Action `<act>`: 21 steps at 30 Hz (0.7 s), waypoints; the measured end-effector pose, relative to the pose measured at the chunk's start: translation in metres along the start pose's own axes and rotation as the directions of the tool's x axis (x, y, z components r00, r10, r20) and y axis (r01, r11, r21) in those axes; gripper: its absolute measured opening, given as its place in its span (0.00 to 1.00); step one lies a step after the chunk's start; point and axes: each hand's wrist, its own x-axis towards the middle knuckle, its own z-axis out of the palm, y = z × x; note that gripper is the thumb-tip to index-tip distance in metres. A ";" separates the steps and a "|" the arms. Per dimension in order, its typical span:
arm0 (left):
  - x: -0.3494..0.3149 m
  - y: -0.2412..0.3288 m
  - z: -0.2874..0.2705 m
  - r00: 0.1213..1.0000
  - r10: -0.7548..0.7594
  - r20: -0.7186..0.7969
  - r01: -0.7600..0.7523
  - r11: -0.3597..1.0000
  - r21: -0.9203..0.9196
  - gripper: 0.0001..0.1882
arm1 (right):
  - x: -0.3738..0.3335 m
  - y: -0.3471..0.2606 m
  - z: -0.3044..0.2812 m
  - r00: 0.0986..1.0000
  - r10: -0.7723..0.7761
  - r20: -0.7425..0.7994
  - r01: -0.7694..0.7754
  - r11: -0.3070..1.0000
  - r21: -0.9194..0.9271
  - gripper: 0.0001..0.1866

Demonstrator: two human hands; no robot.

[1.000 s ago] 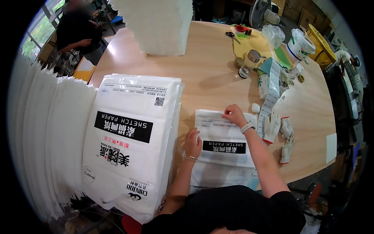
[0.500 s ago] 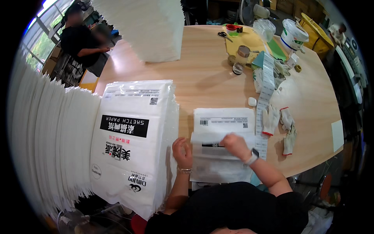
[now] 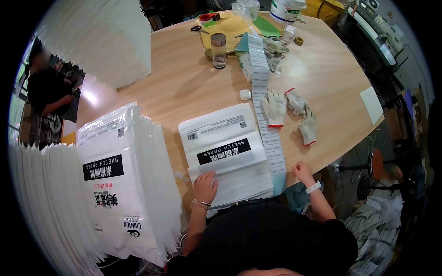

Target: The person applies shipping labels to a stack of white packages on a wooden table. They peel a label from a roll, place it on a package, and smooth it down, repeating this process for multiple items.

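Note:
A stack of flat white plastic bags (image 3: 225,171) with a black printed panel lies on the table in front of me. My left hand (image 3: 205,187) rests on its lower left edge, fingers out and fairly flat. Off the stack's right side, at the table edge, my right hand (image 3: 302,172) is held with curled fingers; whatever may be in them is too small to see. Between the stack and that hand runs a long strip of printed labels (image 3: 268,133), its lower end on a light blue sheet (image 3: 279,183).
Tall piles of white printed bags (image 3: 108,179) stand at left, with another white pile (image 3: 99,41) farther back. Work gloves (image 3: 275,106), a white case (image 3: 245,94), a lidded glass jar (image 3: 218,51), scissors (image 3: 199,29) and a white bucket (image 3: 286,10) lie beyond. A stool (image 3: 376,164) stands right.
My view has turned to the right. My right hand has gone from above the bags to the right table edge. My left hand now lies on the stack, and the black panel shows more fully.

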 end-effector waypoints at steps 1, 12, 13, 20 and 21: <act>0.003 0.004 0.002 1.000 0.012 -0.003 -0.012 0.998 -0.061 0.13 | 0.002 0.003 0.004 0.986 0.131 0.101 -0.148 0.969 0.196 0.09; 0.044 0.081 0.059 0.748 0.008 0.664 0.602 0.413 -0.683 0.12 | 0.009 -0.028 -0.003 0.972 -0.198 0.127 0.115 0.871 0.477 0.13; 0.054 0.089 0.070 0.609 0.049 0.792 0.756 0.267 -0.598 0.12 | 0.009 -0.035 -0.008 0.966 -0.212 0.149 0.118 0.872 0.475 0.14; 0.103 0.126 0.122 0.415 0.020 0.909 0.906 -0.101 -0.412 0.12 | -0.002 -0.066 -0.029 0.960 -0.276 0.052 0.262 0.947 0.186 0.09; 0.105 0.128 0.121 0.429 -0.004 0.903 0.899 -0.095 -0.428 0.10 | -0.006 -0.067 -0.030 0.952 -0.306 0.009 0.305 0.950 0.067 0.08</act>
